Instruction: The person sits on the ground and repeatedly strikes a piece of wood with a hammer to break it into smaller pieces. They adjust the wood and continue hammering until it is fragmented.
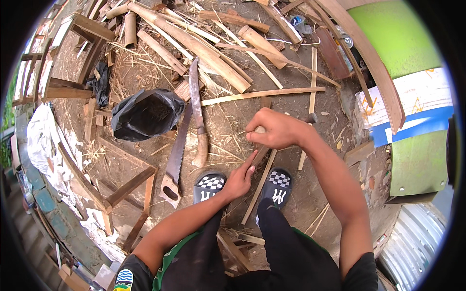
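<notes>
Our left grip (239,180) grasps the near end of a brown wooden strip (261,154), whose long axis runs away from us over the ground (227,119), beyond our sandals (210,186). Our right grip (275,129), clenched around a pale round-ended handle (260,130), crosses above the strip nearer its far end.

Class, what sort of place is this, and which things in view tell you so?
It looks like an outdoor yard used for rough woodworking, though one view cannot make that certain. A hand saw lies beside a long-bladed knife, with lengths of bamboo strewn over bare dirt.
</notes>
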`<state>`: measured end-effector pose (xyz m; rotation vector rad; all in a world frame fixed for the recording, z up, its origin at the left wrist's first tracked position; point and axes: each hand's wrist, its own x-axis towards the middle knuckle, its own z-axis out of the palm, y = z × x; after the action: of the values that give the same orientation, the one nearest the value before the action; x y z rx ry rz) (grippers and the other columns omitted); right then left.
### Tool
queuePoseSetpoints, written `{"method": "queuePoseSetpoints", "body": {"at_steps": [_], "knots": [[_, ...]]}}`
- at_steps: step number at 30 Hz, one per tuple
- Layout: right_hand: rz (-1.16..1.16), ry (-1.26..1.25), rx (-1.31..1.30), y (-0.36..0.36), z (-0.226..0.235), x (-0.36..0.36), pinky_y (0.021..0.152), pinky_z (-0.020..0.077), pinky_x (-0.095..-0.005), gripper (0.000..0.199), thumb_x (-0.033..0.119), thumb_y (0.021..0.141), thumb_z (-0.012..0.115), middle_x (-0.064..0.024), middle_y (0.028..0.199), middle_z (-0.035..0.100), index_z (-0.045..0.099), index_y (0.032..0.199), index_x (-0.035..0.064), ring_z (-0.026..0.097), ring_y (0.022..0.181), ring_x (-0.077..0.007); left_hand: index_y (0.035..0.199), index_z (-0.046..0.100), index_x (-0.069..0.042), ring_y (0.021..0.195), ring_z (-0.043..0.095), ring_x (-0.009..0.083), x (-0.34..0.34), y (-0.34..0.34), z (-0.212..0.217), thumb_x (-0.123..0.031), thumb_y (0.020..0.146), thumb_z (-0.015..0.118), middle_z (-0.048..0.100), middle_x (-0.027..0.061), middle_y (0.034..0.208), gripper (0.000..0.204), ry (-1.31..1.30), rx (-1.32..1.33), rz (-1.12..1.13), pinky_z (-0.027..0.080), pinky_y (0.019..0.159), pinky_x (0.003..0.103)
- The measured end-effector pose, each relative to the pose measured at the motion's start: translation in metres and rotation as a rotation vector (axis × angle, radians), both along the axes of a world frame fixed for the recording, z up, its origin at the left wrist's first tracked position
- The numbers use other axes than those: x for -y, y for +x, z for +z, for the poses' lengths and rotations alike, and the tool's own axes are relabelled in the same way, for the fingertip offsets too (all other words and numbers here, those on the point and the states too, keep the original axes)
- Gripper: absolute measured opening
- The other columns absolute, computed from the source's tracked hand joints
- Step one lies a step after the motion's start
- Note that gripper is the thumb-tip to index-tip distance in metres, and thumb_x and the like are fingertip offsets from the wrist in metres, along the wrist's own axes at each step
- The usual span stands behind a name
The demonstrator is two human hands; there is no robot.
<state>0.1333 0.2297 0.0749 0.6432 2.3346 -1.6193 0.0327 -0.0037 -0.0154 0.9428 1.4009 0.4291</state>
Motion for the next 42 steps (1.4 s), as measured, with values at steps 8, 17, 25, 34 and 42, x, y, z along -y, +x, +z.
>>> {"method": "queuePoseSetpoints", "body": {"at_steps": [8,17,25,34,42], "knots": [[-0.495,-0.308,-0.067,0.044,-0.012,-0.009,0.056,0.0447,-0.0327,0.014,0.014,0.096,0.066,-0.0028,0.069,0.057,0.065,0.100,0.0007,0.054,0.061,-0.0123,0.152,0.049,-0.024,0.085,0.066,0.0511,-0.013,-0.014,0.003,-0.035,0.109,0.044,0.066,0.0314,0.085,0.045,-0.040,-0.141,-0.008,0.051,0.083,0.055],[-0.688,-0.350,-0.187,0.054,-0.029,0.005,0.048,0.0350,-0.0268,0.014,0.014,0.097,0.063,-0.0016,0.066,0.053,0.062,0.104,0.0019,0.045,0.054,-0.0076,0.151,0.051,-0.023,0.077,0.066,0.0501,-0.020,-0.020,0.009,-0.037,0.107,0.051,0.065,0.0306,0.079,0.046,0.044,-0.260,-0.103,0.051,0.075,0.054],[-0.672,-0.454,-0.239,0.058,-0.022,-0.009,0.047,0.0327,-0.0266,0.029,0.016,0.095,0.063,0.0037,0.055,0.046,0.058,0.069,0.0020,0.041,0.049,-0.0063,0.150,0.051,-0.022,0.076,0.067,0.0493,-0.031,-0.028,0.020,-0.046,0.105,0.052,0.067,0.0285,0.075,0.051,0.132,-0.383,-0.231,0.054,0.072,0.057],[-0.945,-0.503,-0.495,0.048,-0.012,-0.017,0.041,0.0255,-0.0258,0.035,0.015,0.096,0.057,0.0008,0.052,0.044,0.053,0.064,0.0029,0.035,0.042,-0.0065,0.148,0.054,-0.021,0.068,0.066,0.0480,-0.037,-0.047,0.015,-0.041,0.103,0.057,0.064,0.0271,0.067,0.049,0.264,-0.424,-0.229,0.053,0.066,0.056],[-1.176,-0.381,-0.617,0.055,-0.008,-0.003,0.040,0.0267,-0.0251,0.032,0.015,0.096,0.051,-0.0027,0.053,0.045,0.047,0.066,0.0033,0.034,0.041,-0.0078,0.148,0.055,-0.027,0.066,0.066,0.0474,-0.028,-0.047,-0.007,-0.039,0.104,0.056,0.064,0.0257,0.066,0.045,0.302,-0.388,-0.156,0.054,0.066,0.055]]}}
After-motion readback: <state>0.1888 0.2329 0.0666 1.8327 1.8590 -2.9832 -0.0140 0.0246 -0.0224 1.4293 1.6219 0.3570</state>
